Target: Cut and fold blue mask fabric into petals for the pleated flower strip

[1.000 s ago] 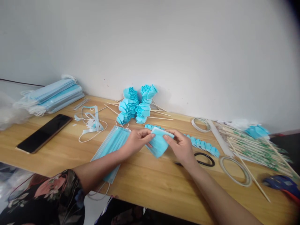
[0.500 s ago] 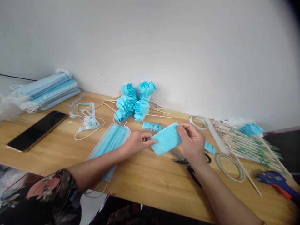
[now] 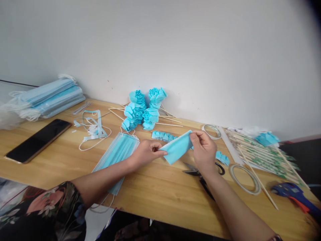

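A folded piece of blue fabric [image 3: 177, 149] is stretched between my hands above the table. My left hand [image 3: 147, 152] pinches its left corner between thumb and fingers. At the upper right corner, my right hand [image 3: 204, 147] grips it with thumb and curled fingers. Under my left forearm lies a pleated blue face mask [image 3: 116, 147] with white ear loops. Scissors [image 3: 194, 170] rest on the table below my right hand and are partly covered by that wrist. Behind the fabric is a pleated blue strip [image 3: 163, 136]; a shorter one [image 3: 222, 158] lies right of my right hand.
Blue fabric flowers [image 3: 140, 107] on sticks lean near the wall. At left are stacked masks [image 3: 55, 95], a phone [image 3: 38, 140] and cut-off straps [image 3: 96, 129]. Rightward lie tape rolls [image 3: 258, 189], wooden sticks [image 3: 260, 152] and a blue glue gun [image 3: 293, 194].
The fabric has tilted, and its lower right edge has drawn up toward my right hand. Both hands keep hold of it in nearly the same place.
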`<state>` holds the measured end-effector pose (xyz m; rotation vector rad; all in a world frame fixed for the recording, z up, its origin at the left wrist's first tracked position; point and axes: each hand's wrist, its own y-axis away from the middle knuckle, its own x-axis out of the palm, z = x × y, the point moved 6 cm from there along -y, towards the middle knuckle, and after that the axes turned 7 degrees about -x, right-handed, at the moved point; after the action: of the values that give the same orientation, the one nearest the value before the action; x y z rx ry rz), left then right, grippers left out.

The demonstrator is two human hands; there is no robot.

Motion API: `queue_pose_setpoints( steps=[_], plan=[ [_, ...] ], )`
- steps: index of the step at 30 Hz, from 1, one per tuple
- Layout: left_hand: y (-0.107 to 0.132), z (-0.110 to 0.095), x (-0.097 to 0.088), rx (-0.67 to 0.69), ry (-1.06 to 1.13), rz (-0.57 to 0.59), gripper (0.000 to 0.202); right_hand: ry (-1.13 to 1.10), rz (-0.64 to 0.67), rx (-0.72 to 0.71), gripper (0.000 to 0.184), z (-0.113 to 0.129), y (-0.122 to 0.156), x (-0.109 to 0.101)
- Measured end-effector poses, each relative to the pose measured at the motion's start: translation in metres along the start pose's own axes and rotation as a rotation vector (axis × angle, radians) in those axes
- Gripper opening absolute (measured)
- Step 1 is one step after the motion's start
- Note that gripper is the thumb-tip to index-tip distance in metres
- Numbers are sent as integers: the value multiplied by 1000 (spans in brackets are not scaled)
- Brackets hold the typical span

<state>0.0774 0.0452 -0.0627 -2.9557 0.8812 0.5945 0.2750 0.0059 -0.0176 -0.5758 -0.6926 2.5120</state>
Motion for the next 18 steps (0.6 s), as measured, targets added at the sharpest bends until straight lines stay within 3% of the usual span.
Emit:
queue_pose_setpoints(
  steps=[10,18],
  plan=[
    [1,-1,4,31,-54,16,32,-1,-9,12,23,-2,0,0],
    [2,-3,6,66,-122,23,40,-11,-2,28,22,-7,2,1]
  ],
)
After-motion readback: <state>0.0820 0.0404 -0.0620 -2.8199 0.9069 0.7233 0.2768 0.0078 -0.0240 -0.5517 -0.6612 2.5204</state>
